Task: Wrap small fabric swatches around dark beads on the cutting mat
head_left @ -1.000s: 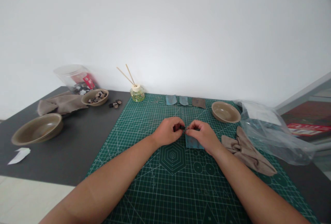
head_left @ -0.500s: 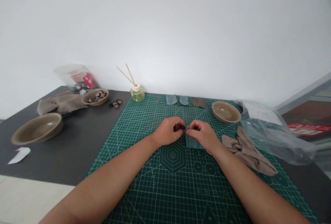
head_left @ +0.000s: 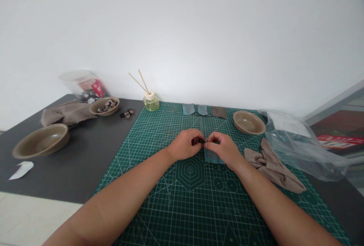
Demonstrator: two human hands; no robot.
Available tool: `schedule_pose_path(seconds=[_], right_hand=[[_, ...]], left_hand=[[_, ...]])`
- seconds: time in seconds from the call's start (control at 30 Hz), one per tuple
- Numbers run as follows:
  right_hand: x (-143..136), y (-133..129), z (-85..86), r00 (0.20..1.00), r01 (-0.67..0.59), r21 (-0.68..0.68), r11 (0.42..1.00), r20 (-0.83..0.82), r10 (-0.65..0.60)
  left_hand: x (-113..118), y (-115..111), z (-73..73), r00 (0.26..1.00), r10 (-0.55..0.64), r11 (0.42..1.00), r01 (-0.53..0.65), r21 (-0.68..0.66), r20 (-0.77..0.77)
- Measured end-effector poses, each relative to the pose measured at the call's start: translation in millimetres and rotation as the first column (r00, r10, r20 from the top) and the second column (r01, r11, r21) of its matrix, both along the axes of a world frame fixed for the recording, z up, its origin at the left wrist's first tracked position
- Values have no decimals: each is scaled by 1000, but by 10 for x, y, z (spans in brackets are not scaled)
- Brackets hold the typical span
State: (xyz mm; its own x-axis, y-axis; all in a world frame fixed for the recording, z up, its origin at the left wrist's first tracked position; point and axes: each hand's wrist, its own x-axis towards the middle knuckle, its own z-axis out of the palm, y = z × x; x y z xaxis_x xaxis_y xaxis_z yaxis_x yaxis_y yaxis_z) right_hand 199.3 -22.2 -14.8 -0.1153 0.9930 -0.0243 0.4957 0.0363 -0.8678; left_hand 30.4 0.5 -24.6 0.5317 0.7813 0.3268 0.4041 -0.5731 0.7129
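Note:
Between my two hands, over the green cutting mat [head_left: 159,170], is a small black piece [head_left: 201,141]. My left hand [head_left: 186,144] pinches it between thumb and fingertips. Close beside it, my right hand [head_left: 223,148] has its thumb and fingers pressed together at the piece's right end; what it grips there is too small to name. A blue-grey patch [head_left: 212,157] lies on the mat, partly hidden under my right hand. Two more blue-grey patches [head_left: 188,109] and a brown patch [head_left: 218,112] lie along the mat's back edge.
At the right are a bowl [head_left: 249,123], a brown cloth [head_left: 280,170] and a clear plastic bag [head_left: 304,143]. A reed diffuser [head_left: 151,102] stands behind. To the left are a large bowl [head_left: 42,143], a bowl of small pieces [head_left: 104,112], another cloth [head_left: 68,114] and a clear jar [head_left: 82,85].
The black piece and the fingertips of my left hand have shifted very slightly to the right. Everything else looks the same.

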Motion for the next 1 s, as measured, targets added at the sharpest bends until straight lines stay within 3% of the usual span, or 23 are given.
schedule_pose_path(seconds=[1.0], right_hand=[[2,-12,20,1000,-18,3,1000,-3,18]], left_hand=[[-4,-11,12,1000,-17,1000,17,-1,2]])
